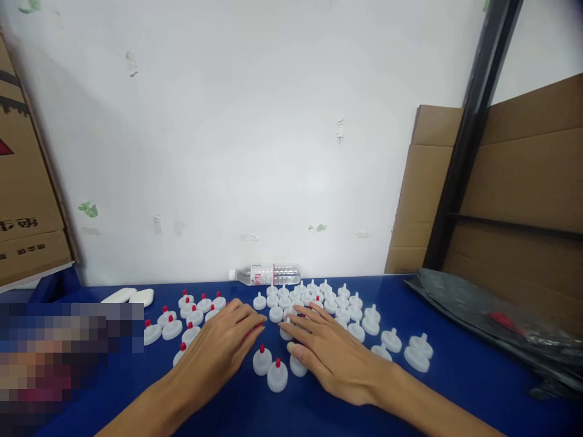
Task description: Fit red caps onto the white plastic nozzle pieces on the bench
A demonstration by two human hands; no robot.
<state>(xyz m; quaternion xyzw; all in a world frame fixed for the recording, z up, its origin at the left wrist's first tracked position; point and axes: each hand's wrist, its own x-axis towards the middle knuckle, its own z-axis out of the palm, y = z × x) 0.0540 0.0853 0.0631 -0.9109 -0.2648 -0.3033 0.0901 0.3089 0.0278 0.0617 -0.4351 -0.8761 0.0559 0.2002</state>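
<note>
- Blue table (455, 376) under a white wall, scattered with small white caps.
- Left hand (223, 352) lies flat, fingers spread, gripping nothing.
- Right hand (334, 358) is likewise flat and open, fingertips on the plain caps (330, 304).
- Two red-tipped caps (277, 376) stand upright between the hands, close to both.

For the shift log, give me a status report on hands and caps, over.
Hands: left hand and right hand open, palms down on white caps. Red-tipped caps on left, plain caps on right. Water bottle lying behind, clear of hands.
</note>
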